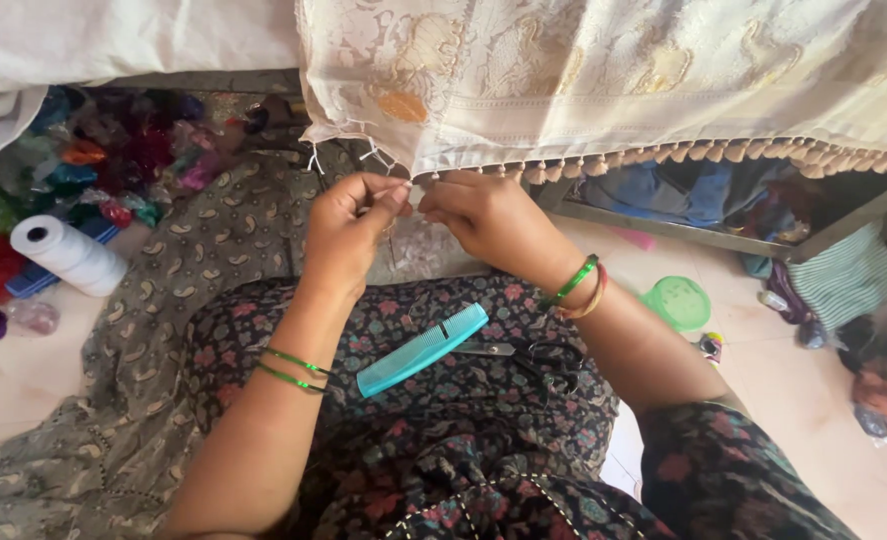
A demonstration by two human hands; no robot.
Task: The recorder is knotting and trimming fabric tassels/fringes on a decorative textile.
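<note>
A cream patterned cloth [604,70] hangs across the top, its lower edge lined with small tassels [664,158]. My left hand [349,225] and my right hand [489,215] meet at that edge, each pinching loose white fringe threads [411,185] between fingertips. Green bangles sit on both wrists. On my lap lie a teal comb [422,350] and black-handled scissors [529,358], just below my hands.
A white thread spool [69,255] lies on the floor at left beside a pile of coloured thread bundles [114,150]. A green round lid [678,302] rests on the floor at right, with a striped cloth [849,275] and clutter beyond.
</note>
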